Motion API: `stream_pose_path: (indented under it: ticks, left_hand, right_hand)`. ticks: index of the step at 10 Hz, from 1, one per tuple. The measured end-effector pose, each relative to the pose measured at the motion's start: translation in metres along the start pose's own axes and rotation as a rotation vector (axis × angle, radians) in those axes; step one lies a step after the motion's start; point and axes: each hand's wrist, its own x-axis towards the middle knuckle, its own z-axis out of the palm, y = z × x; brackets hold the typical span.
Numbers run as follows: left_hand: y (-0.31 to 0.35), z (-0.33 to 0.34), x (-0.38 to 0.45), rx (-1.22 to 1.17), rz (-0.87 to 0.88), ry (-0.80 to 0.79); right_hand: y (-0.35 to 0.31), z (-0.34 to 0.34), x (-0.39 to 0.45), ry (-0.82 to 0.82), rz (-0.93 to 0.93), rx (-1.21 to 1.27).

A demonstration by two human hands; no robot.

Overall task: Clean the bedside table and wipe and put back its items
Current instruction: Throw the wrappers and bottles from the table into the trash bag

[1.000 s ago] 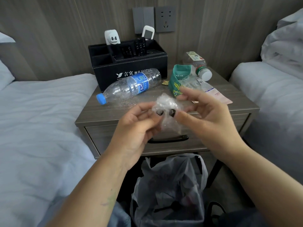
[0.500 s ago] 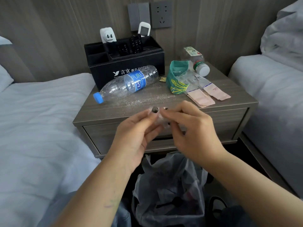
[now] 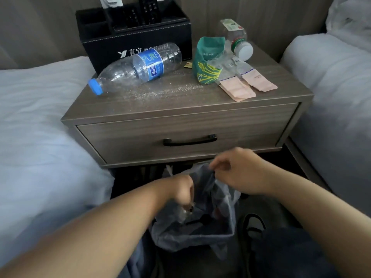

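Head view, taking the bedside table (image 3: 180, 109) as landmark. Below its drawer front, left hand (image 3: 180, 191) dipped into the mouth of the grey bin bag (image 3: 192, 235), fingers curled downward around something small and glinting, probably a scrap of clear wrapper, though too blurred to be sure. Right hand (image 3: 239, 171) just under the drawer handle, pinching the bag's rim and holding it open.

Judged step: clearing rubbish, one piece at a time, with wiping not yet begun. On the table top: empty water bottle (image 3: 136, 69) lying on its side at left in front of the black organiser box (image 3: 136, 35); green packet (image 3: 206, 63) right of centre; small bottle (image 3: 236, 41) tipped over behind it; pink sachets (image 3: 247, 85) at the right front; loose crumbs (image 3: 160, 91) scattered mid-top.

Next move, likely: release into the bag, then reach back up for the big bottle or the packet.
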Motion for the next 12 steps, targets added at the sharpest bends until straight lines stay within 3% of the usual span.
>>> stream_pose_path:
  ticks: [1,2,3,4,5,6,7,8,9,10,12]
  left_hand:
    - [-0.014,0.046,0.048,-0.011,-0.112,0.162]
    - [-0.022,0.084,0.066,-0.076,-0.333,0.322]
    - [-0.021,0.087,0.047,-0.320,-0.613,0.396]
    - [-0.035,0.091,0.064,0.016,-0.323,0.486]
    - [-0.051,0.083,0.072,0.082,-0.197,0.792]
    - [-0.052,0.083,0.068,0.074,-0.271,0.939]
    - [-0.047,0.097,0.056,-0.001,-0.408,0.916]
    - [-0.044,0.093,0.053,-0.188,-0.412,0.820]
    - [-0.034,0.085,0.051,-0.334,-0.306,0.786]
    - [-0.022,0.088,0.045,-0.340,-0.235,0.681]
    - [0.009,0.057,0.012,-0.036,-0.409,0.498]
  right_hand:
    - [0.007,0.020,0.004,-0.161,0.020,-0.244]
    - [0.017,0.036,0.008,-0.080,0.047,-0.166]
    - [0.029,0.055,0.015,-0.088,0.101,-0.164]
    - [0.047,0.081,0.020,-0.143,0.218,-0.238]
    - [0.070,0.108,0.021,-0.046,0.339,-0.219]
    - [0.080,0.129,0.019,0.012,0.391,-0.013]
    - [0.084,0.145,0.021,0.046,0.372,0.088]
    - [0.089,0.148,0.023,0.085,0.377,0.072]
    - [0.097,0.140,0.020,0.091,0.418,0.067]
    - [0.101,0.125,0.016,0.073,0.432,0.056]
    - [0.077,0.083,0.003,-0.116,0.494,-0.157]
